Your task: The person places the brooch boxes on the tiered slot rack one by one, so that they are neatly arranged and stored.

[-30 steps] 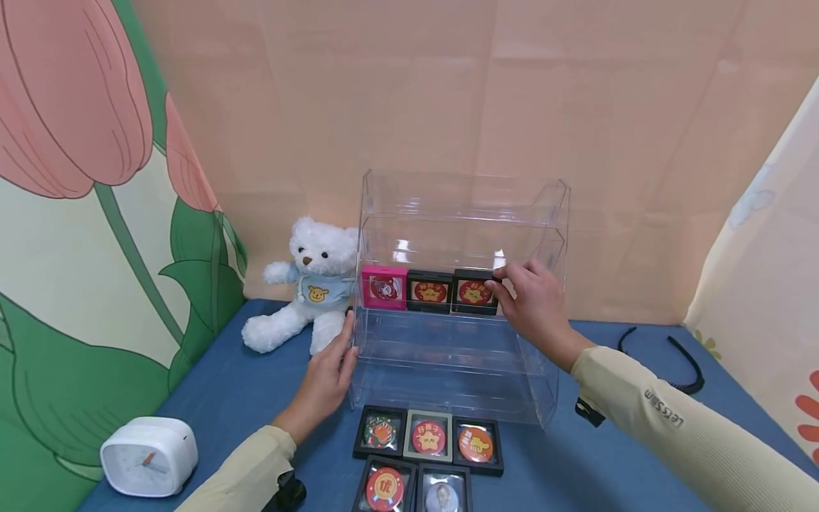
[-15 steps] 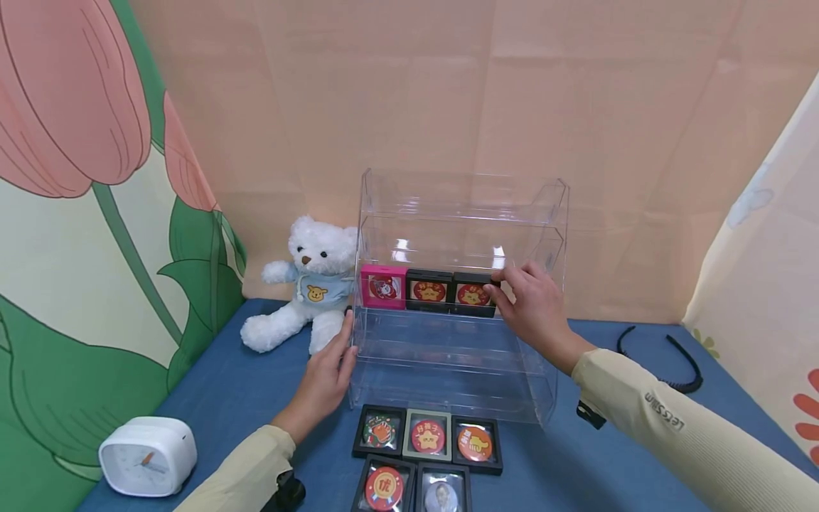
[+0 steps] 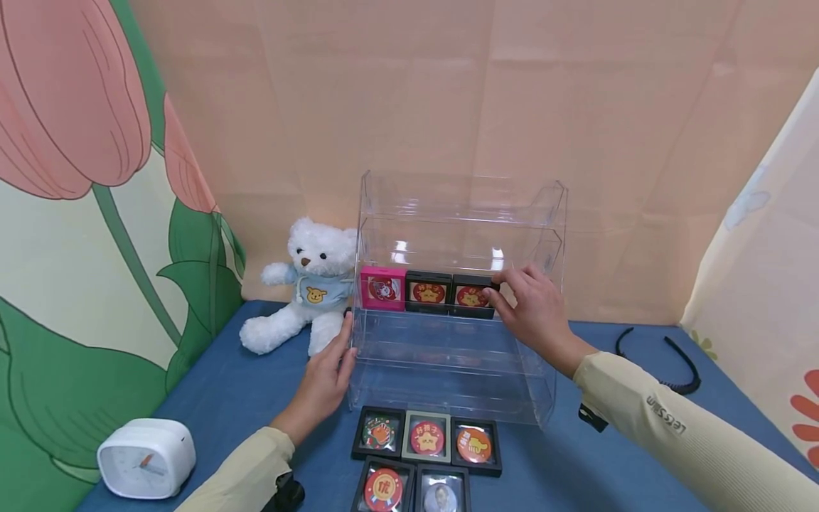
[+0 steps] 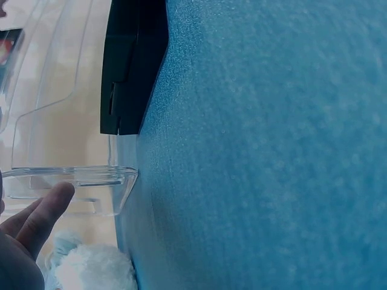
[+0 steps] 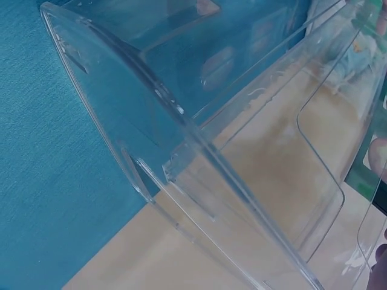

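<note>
A clear acrylic tiered display rack [image 3: 448,341] stands on the blue cloth. On one of its middle shelves sit a pink square badge frame [image 3: 382,306] and a black badge frame [image 3: 429,307] with a red star badge. Beside them is another black badge frame [image 3: 462,311], also with a red badge; my right hand [image 3: 534,306] pinches its upper right corner between thumb and fingers. At the rack's left side, my left hand [image 3: 326,377] rests with extended fingers against the clear panel. The left wrist view shows those fingers [image 4: 45,217] along the rack's edge.
Several framed badges [image 3: 426,456] lie in two rows before the rack. A white teddy bear [image 3: 323,259] sits to its left, a white alarm clock [image 3: 147,459] at front left. A black curled band [image 3: 687,387] lies at right.
The black frame under my right hand has dropped slightly on the shelf and shifted a touch left, level with its neighbours. My left hand stays in place.
</note>
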### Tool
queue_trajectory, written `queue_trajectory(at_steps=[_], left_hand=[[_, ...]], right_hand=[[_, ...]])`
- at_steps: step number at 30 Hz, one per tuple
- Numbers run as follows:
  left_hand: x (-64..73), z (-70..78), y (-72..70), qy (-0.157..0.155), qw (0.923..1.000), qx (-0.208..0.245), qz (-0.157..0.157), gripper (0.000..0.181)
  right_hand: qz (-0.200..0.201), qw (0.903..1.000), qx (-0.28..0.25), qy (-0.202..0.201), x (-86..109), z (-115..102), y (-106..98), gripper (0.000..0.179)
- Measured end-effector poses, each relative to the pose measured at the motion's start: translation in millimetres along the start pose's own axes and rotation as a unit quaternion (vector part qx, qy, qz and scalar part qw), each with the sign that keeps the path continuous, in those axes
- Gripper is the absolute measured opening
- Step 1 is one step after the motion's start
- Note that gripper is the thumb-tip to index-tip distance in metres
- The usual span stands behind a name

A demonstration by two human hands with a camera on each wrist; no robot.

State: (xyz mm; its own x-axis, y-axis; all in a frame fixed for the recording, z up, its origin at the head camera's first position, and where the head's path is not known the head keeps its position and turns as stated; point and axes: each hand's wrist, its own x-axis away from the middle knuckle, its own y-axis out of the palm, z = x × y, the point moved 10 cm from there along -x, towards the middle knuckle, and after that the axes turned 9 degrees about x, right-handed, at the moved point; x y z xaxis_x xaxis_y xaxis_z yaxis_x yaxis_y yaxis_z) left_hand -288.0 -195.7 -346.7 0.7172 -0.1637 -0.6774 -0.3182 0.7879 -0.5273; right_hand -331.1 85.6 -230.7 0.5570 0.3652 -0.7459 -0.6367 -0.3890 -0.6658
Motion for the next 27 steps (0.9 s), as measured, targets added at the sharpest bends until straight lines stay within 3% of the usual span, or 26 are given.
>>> queue_trajectory(at_steps=[10,15,20,23,27], left_hand=[[1.3,-0.3,0.7,0.000,1.0000,0.000,0.001,0.066],[1.2,1.5,-0.3,0.008,1.0000,0.000,0.005,0.066],[1.4,1.1,0.9,0.006,1.0000,0.001,0.000,0.065],[1.6,0.5,0.8,0.005,1.0000,0.003,0.000,0.065],[1.3,0.5,0.3,0.008,1.0000,0.002,0.001,0.064]], right_hand=[[0.024,0.9993,-0.006,-0.028,2.6,-6,-10,0.025],[0.060,0.9942,-0.009,-0.088,18.3,-23,-25,0.024],[0.075,0.9859,-0.027,-0.147,42.3,-48,-35,0.047],[0.046,0.9856,-0.043,-0.157,55.9,-60,-35,0.050],[-0.002,0.9827,-0.067,-0.173,81.8,-70,-25,0.041]])
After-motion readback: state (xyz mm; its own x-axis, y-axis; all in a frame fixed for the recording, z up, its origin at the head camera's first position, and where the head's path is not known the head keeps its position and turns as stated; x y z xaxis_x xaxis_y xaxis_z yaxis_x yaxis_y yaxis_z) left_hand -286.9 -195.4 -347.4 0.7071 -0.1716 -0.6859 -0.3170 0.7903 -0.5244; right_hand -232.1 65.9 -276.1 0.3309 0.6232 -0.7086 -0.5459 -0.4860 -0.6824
